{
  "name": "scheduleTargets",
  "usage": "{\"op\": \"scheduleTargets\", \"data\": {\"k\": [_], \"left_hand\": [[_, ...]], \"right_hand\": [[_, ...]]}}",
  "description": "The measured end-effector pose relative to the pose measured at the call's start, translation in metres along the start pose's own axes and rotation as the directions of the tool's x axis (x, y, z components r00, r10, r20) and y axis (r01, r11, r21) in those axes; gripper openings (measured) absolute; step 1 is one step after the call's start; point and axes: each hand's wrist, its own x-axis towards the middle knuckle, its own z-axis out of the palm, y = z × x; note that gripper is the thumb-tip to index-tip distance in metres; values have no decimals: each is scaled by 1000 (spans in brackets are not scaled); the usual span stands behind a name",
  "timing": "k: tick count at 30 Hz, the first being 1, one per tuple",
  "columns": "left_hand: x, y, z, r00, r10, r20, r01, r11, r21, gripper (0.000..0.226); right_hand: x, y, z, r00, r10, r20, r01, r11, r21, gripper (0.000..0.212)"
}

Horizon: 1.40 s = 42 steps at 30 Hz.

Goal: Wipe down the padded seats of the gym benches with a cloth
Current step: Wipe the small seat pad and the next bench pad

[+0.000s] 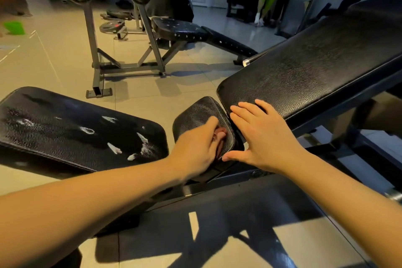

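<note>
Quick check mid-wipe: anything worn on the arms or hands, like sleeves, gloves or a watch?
Nothing shows. Both forearms are bare up to the frame edge, with no sleeve in view. The left hand and right hand are ungloved, and no watch, bracelet or ring is visible on either.

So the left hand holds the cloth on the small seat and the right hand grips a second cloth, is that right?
Not quite: the head view shows the right hand resting open on the backrest, holding nothing; the rest is right.
</note>
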Motion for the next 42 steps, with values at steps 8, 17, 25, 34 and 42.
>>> {"op": "scheduleTargets", "data": {"k": [8,17,25,34,42], "left_hand": [[16,-33,-7,977,-209,-42,213,970,120,16],[31,-62,-6,922,-378,-88,388,907,162,18],[39,-5,5,997,-41,-67,44,998,46,14],[44,-5,5,997,-61,-41,64,996,57,21],[85,-73,-5,896,-430,-109,440,891,112,17]], "right_hand": [[0,0,1,1000,-6,-10,6,1000,11,108],[-1,0,0,1000,-6,7,6,1000,14,109],[1,2,3,999,-20,-31,21,1000,7,107],[-1,2,4,1000,-18,-14,18,1000,-1,108],[-1,1,4,998,-20,-61,20,1000,6,106]]}}
